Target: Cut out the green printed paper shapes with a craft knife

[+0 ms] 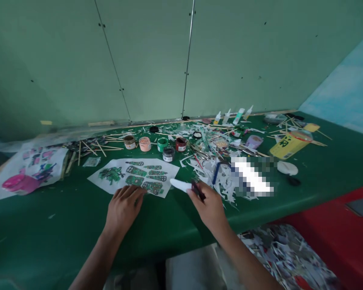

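My left hand (124,207) rests on the near edge of a white sheet (110,166), fingers bent and lying over the paper, thumb a little apart. Several green and brown painted pieces (135,171) are on that sheet, along with a darker green patch (111,174) at its left. To the right, my right hand (210,203) is closed around a dark-handled tool (199,191). A long white piece with a rounded end (180,185) sticks out leftward from the fingers; whether it belongs to the tool I cannot tell.
Open paint jars (162,144) stand behind the sheet. White paper scraps (226,185) and sticks cover the table's middle. Glue bottles (238,116) stand near the wall. A yellow container (290,144) lies at the right. Another sheet (53,161) with a pink form is at the left.
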`<state>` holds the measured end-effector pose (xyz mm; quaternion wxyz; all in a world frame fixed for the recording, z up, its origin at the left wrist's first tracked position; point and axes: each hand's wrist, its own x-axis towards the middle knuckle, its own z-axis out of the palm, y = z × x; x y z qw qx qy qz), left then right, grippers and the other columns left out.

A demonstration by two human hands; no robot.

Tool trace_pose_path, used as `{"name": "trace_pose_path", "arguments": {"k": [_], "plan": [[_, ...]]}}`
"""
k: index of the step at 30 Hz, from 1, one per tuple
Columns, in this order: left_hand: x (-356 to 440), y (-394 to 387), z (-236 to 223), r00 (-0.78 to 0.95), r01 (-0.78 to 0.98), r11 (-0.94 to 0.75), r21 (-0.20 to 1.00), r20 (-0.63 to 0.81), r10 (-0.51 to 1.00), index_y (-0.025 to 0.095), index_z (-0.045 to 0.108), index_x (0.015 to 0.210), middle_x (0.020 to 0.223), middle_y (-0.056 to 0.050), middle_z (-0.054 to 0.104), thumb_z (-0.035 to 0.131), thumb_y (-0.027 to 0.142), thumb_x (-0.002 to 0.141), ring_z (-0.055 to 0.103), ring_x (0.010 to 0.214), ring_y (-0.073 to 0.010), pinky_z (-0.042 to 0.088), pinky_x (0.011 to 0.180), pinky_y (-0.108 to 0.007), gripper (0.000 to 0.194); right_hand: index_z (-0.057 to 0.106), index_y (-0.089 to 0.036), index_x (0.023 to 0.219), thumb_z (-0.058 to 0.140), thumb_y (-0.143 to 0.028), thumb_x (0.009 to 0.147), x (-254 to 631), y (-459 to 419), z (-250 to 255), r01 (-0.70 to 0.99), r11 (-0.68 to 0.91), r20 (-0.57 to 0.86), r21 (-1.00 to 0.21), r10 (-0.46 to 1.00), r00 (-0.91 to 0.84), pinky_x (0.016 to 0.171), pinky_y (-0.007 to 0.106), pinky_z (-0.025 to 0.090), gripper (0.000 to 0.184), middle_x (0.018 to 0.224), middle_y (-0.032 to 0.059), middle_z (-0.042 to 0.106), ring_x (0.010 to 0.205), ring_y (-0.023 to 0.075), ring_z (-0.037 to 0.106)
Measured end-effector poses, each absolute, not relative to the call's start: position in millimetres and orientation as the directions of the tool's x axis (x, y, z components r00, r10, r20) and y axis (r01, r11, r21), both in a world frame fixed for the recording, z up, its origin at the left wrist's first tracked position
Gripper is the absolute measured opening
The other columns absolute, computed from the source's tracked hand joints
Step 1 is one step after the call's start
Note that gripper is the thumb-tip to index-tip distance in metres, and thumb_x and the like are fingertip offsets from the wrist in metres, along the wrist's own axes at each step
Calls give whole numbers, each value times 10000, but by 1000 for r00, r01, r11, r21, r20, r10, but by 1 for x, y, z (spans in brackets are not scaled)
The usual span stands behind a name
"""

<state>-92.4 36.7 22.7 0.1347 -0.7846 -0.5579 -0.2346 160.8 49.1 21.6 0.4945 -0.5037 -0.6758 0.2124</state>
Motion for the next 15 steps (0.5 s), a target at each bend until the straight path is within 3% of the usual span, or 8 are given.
{"name": "trace_pose_path", "arguments": {"k": [4,8,12,15], "plan": [[-85,23,23,292,928,-368,55,506,812,249,653,827,846,-31,678,412,235,923,625,825,-212,455,709,-346,260,666,-170,789,557,-463,786,166,60,20,420,179,247,-890,963,112,472,267,441,312,556,-4,601,503,160,557],[-77,9,24,243,933,-340,120,486,839,225,607,883,863,-39,649,490,390,907,620,814,-218,461,663,-340,205,651,-182,781,562,-418,807,170,60,19,455,237,312,-858,945,95,479,257,448,254,582,-12,599,511,148,558],[-72,9,21,245,937,-328,121,440,864,235,606,784,911,-45,631,456,375,927,603,841,-220,445,696,-358,250,651,-199,785,526,-260,880,168,58,14,632,509,629,-584,776,-44,559,235,466,168,747,29,632,640,138,608],[-67,10,20,202,957,-272,103,435,877,227,587,778,880,-48,628,480,308,908,589,834,-236,426,691,-372,187,679,-201,891,517,-187,897,164,56,6,713,613,730,-339,650,-211,516,206,431,163,805,37,630,627,110,603]]}}
